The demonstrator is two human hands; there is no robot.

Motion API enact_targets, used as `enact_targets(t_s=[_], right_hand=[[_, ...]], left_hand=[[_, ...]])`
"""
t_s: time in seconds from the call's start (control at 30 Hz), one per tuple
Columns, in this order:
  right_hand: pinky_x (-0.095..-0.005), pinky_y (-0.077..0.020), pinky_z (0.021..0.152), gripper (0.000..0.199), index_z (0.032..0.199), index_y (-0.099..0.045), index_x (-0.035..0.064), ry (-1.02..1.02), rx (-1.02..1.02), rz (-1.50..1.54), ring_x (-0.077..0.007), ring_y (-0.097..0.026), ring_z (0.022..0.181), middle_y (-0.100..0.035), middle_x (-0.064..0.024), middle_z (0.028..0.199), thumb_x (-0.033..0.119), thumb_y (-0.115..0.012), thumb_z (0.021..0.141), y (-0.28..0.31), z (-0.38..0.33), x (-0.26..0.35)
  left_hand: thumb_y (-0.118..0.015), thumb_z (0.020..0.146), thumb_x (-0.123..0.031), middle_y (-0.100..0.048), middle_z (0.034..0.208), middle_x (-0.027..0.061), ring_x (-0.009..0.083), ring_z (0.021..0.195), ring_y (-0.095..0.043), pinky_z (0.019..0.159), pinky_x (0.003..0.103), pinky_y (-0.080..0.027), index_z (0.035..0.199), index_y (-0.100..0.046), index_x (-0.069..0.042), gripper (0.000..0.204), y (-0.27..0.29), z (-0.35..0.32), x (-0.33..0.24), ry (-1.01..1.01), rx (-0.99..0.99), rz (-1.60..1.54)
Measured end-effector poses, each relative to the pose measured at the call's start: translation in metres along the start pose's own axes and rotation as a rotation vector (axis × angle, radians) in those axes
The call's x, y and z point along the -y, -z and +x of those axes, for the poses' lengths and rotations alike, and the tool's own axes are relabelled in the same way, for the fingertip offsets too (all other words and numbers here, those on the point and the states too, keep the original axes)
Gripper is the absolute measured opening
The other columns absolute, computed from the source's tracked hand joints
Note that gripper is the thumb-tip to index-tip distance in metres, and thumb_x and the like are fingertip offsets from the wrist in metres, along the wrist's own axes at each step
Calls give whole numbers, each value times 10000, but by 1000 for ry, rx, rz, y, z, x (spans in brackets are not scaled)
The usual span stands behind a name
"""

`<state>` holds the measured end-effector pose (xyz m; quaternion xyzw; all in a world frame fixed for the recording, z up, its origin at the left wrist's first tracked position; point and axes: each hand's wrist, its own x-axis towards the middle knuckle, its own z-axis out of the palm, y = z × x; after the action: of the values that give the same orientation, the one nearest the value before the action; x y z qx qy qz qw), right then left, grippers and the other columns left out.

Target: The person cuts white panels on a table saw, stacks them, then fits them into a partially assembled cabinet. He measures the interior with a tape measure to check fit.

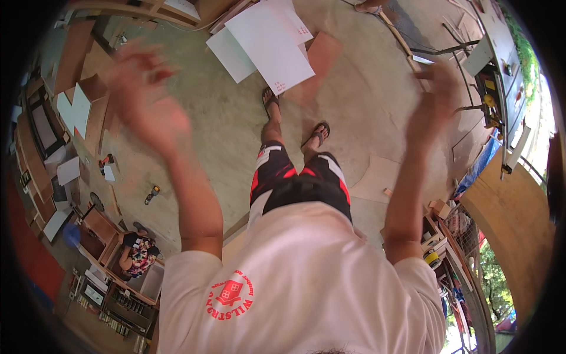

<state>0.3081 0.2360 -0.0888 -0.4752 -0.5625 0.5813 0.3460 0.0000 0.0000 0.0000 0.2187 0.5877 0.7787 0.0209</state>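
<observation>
White panels (265, 44) lay stacked and fanned on the concrete floor (365, 106) just ahead of the person's sandalled feet, the nearest things to both raised hands, though well apart from them. That floor filled most of the view, grey and bare in the middle, with timber offcuts scattered toward its edges. A large curved plywood sheet (513, 230) stood at the right, near a blue tarp (480, 162). The person's white T-shirt (306, 283) with a red printed emblem took up the lower centre, above black, red and white shorts (298, 186). A brown board (323, 56) lay partly under the white panels, beside the forward foot. Wooden cabinets and shelving (44, 147) lined the left side, with white sheets leaning among them. Another person (137, 252) in patterned clothing crouched at lower left by an open cabinet. The left hand (144, 97) was lifted high and blurred, its grip spread wide and holding nothing. The right hand (433, 88) was likewise raised and blurred, its grip loosely open and empty as far as the smear let me tell. A sandal (319, 135) showed on the rear foot. A small yellow and black tool (152, 193) lay alone on the floor at left.
</observation>
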Motion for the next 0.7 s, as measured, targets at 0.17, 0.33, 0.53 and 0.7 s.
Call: enact_targets(t_s=[0.17,0.33,0.53,0.7], right_hand=[[-287,-495,637,406,1225,-693,-14,-685,63,-71,-111,-592,738,-663,-5,872,330,-713,1012,-78,-11,-278],[-408,-555,912,747,1485,-522,-29,-1008,133,-140,-260,-613,1224,-616,-161,1379,490,-721,986,-150,-32,-393],[-424,-547,951,755,1473,-519,-38,-1093,-226,133,-302,-604,1281,-597,-180,1444,503,-716,984,-221,9,-387],[-428,-512,1029,683,1464,-511,-59,-965,-286,271,-293,-624,1260,-619,-184,1413,370,-745,987,-227,13,-399]], left_hand=[[-722,989,-207,-749,1066,44,168,921,-692,799,301,-567,1203,-722,-88,245,93,4,314,760,365,621],[-759,941,-293,-682,1279,177,365,1154,-659,1001,430,-534,1315,-648,-45,462,124,51,473,597,731,1164],[-778,920,-367,-482,1540,258,417,1416,-479,1173,469,-411,1544,-433,-3,800,75,102,573,206,864,1303],[-797,885,-473,-496,1546,262,414,1423,-488,1176,471,-416,1538,-443,1,881,56,123,615,322,1076,1362]])
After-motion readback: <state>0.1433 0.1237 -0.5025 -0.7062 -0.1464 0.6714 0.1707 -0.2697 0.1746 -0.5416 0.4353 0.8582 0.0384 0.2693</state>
